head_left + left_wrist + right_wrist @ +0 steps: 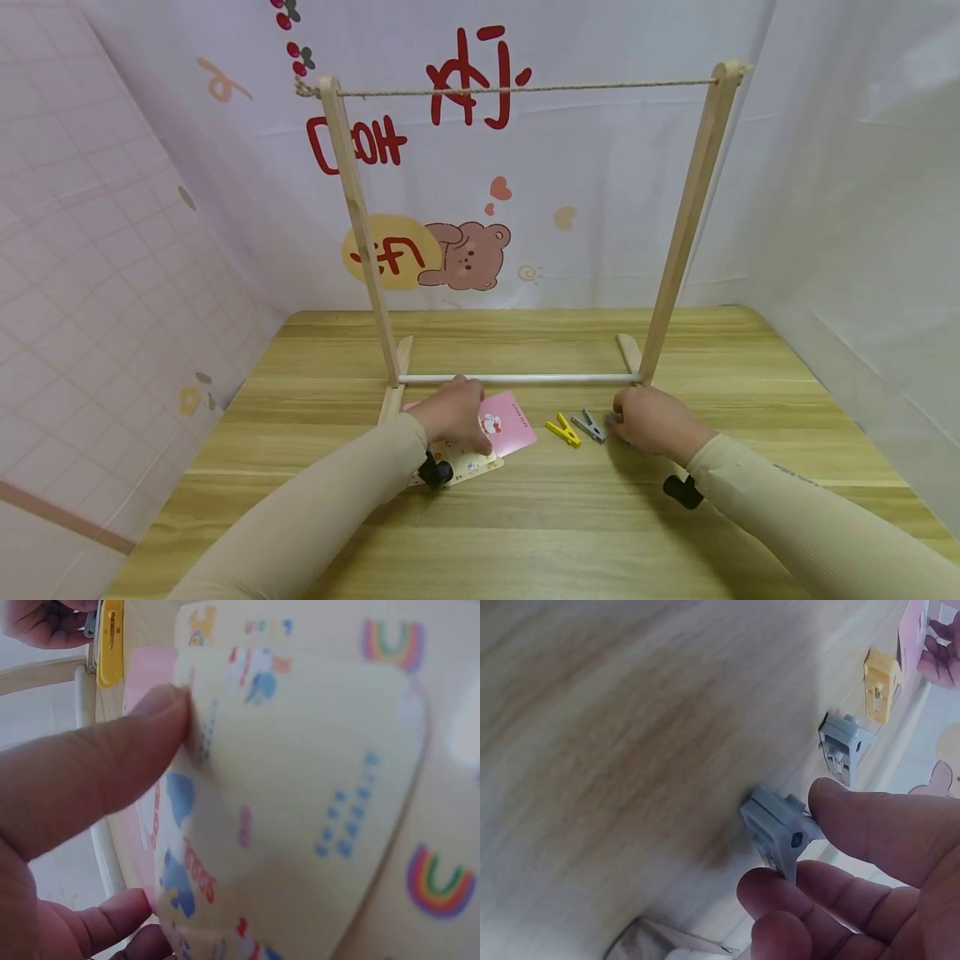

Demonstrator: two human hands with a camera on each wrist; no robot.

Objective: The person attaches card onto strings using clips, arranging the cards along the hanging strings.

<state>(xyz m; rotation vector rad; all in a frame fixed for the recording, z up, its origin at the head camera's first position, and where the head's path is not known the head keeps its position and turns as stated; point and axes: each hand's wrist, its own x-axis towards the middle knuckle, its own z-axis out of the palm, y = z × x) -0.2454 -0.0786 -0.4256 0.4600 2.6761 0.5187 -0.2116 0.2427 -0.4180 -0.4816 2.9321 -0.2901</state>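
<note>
Head view: a white cloth backdrop (615, 208) with red characters and a cartoon bear rises behind a wood-grain bench (540, 533). Toward the bench's far edge stands a pale wooden frame (687, 217), with a twisted rope (562, 87) strung between its post tops and a white round rod (525, 378) joining the posts low down.

Two hands in cream sleeves reach in from the near side. The left hand (453, 417) is over a small pile of cards left of the bench's middle; its thumb and other fingers are apart at the edge of a cream, rounded-corner card with blue lettering (285, 787), and I cannot tell whether they grip it. That card overlaps a pink rectangular card (513, 437) on its far side and a cream card with rainbow prints (442, 825) on its near side.

The right hand (656, 419), nearer the bench's right edge, pinches a grey plastic clothespin (776, 821) between thumb and fingers. Between the hands lie a second grey clothespin (590, 427), near the held one, and a yellow plastic clothespin (565, 432), closer to the pink card.
</note>
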